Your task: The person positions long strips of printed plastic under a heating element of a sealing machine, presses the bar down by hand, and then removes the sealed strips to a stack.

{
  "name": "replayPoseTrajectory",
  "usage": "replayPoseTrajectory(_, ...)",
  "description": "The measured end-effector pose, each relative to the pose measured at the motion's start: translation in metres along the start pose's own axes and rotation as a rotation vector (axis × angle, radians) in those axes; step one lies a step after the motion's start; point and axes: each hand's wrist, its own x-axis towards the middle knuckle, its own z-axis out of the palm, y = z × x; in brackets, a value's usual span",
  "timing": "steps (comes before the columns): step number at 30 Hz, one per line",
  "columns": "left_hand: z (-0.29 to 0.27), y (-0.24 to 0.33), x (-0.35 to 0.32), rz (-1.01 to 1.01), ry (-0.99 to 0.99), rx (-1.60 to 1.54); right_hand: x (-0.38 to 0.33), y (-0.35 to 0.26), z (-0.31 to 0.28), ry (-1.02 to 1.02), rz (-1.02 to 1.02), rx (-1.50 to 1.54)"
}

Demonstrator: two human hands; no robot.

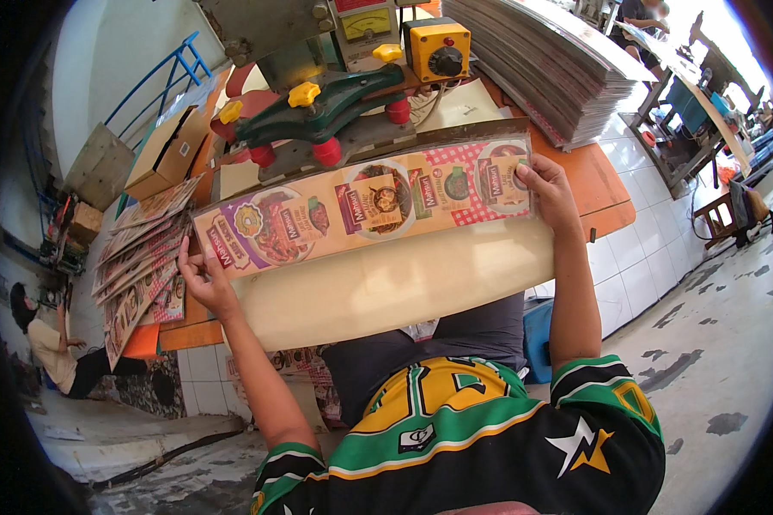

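A long printed strip (376, 204) with food pictures and a red checked pattern lies across in front of me, its left end slightly lower in the picture. My right hand (551, 190) pinches its right end, thumb on top and fingers mostly hidden beneath. At the left end, my left hand (208, 281) is closed around the corner, fingers along the edge. A glossy cream panel (395, 279) extends from under the strip toward my lap. Just beyond the strip stands a press with a dark green bracket (318, 116), yellow knobs and red feet.
Printed pieces (150, 249) are piled loosely at the left beside an open cardboard box (167, 153). A tall stack of sheets (545, 64) stands on the orange table (605, 193) at the right. A yellow control box (438, 50) sits by the press. Two people are in the background.
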Motion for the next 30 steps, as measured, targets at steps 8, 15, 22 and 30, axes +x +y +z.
replayPoseTrajectory(8, -0.005, -0.009, 0.000, -0.039, 0.006, -0.023, 0.000, -0.003, 0.004, 0.014, -0.024, -0.068)
replayPoseTrajectory(15, -0.003, -0.008, 0.002, -0.044, 0.004, -0.072, 0.003, 0.008, -0.017, 0.046, -0.075, -0.207)
replayPoseTrajectory(22, -0.002, -0.011, 0.001, -0.064, 0.013, -0.067, -0.002, -0.011, 0.015, 0.153, -0.167, -0.248)
replayPoseTrajectory(30, -0.009, -0.015, 0.001, -0.034, 0.043, -0.113, 0.001, -0.003, 0.002, 0.117, -0.155, -0.402)
